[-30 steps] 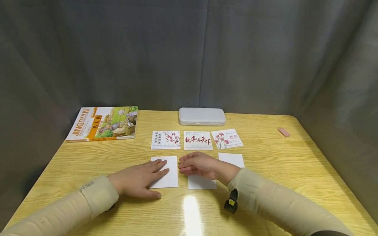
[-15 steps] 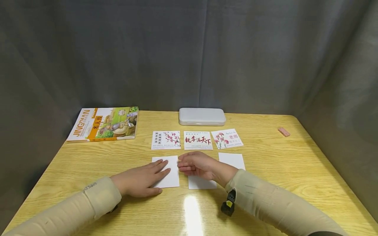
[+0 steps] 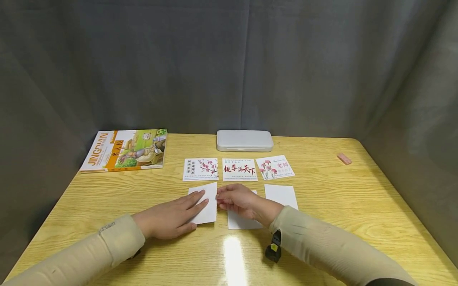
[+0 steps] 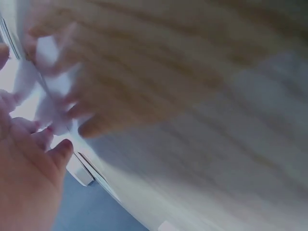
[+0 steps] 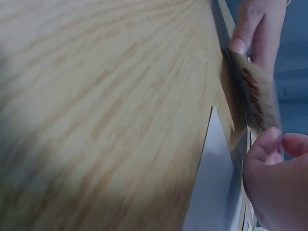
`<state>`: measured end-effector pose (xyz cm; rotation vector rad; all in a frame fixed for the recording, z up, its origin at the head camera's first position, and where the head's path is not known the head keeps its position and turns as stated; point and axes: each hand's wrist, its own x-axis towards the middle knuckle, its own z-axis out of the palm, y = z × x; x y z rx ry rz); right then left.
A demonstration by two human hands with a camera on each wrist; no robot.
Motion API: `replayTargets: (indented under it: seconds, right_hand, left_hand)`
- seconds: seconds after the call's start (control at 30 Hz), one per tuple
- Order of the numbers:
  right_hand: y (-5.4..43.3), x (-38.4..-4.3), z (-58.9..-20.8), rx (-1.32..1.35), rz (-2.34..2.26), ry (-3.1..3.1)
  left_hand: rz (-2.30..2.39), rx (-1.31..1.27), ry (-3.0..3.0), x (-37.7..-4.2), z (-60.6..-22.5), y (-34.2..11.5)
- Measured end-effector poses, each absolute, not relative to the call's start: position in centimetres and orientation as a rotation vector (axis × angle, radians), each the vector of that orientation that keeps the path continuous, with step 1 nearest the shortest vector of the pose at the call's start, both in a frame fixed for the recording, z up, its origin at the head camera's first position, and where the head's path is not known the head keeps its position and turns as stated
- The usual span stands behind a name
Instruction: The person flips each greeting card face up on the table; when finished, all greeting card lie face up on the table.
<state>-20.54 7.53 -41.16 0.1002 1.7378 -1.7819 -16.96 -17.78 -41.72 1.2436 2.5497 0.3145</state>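
My right hand (image 3: pixel 243 202) pinches the right edge of a blank-faced white card (image 3: pixel 210 210), which is raised off the table on that side. Across the card's left part rest the straight fingers of my left hand (image 3: pixel 168 218). The right wrist view shows dark red writing on the underside of this card (image 5: pixel 260 96). A second card (image 3: pixel 243 223), blank side up, lies partly under my right hand, and a third blank one (image 3: pixel 280 194) is to its right. Above them is a row of printed cards: plum blossom (image 3: pixel 200 170), red characters (image 3: pixel 239 170) and pink flowers (image 3: pixel 274 167).
A white pencil case (image 3: pixel 245 141) stands at the back of the wooden table (image 3: pixel 322 222). Far left lies a book (image 3: pixel 125 150) with a colourful cover. A small pink eraser-like block (image 3: pixel 344 159) is on the right. Grey curtains surround the table.
My right hand now pinches the left blank card's right edge, and that side has risen and tilted. The left hand has stayed nearly in place on it. The other cards lie still.
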Motion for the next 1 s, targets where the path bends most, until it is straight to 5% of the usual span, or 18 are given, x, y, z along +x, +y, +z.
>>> replayTargets:
  seconds: [0.23, 0.57, 1.0]
  right_hand:
    - [7.6, -21.0, -41.0, 0.046, -1.814, 1.78]
    - [8.5, -21.7, -40.2, -0.001, -1.868, 1.843]
    - [8.8, -21.9, -40.1, -0.031, -1.848, 1.85]
  left_hand:
    - [0.472, 1.214, 2.699, -17.4, -41.5, -17.7]
    - [1.203, 0.528, 2.738, -19.2, -40.9, -17.7]
    - [1.34, 0.407, 2.706, -19.6, -40.3, -17.4]
